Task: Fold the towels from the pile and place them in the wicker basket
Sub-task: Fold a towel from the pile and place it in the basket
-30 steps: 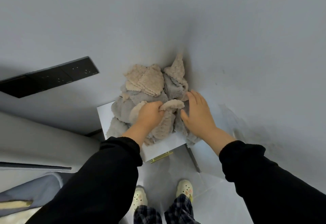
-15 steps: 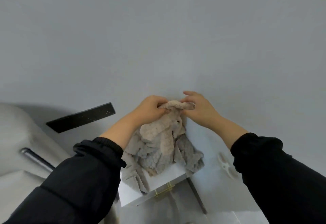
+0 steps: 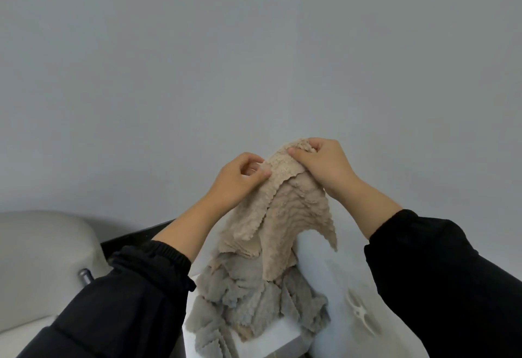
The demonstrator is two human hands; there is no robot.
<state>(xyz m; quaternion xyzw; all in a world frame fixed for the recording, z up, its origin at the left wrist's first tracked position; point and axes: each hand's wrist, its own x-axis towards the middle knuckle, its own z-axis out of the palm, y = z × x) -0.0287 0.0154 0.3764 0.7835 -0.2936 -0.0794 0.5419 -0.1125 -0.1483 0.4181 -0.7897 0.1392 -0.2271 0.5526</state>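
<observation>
Up over the pile (image 3: 254, 301), my left grip (image 3: 240, 180) and right grip (image 3: 324, 165) pinch one beige towel (image 3: 282, 216), just lifted (folding comes next).

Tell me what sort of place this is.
Likely a corner of a room in a home: plain grey wall, pile of towels on a white stand, what looks like a pale cushioned seat. The left hand and right hand hold a beige towel.

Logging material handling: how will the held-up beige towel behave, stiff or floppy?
Probably floppy: the beige towel drapes in folds below the left hand and right hand pinching it. Likely light: fingertip pinches alone hold it up. Its fluffy texture probably resists slipping.
</observation>
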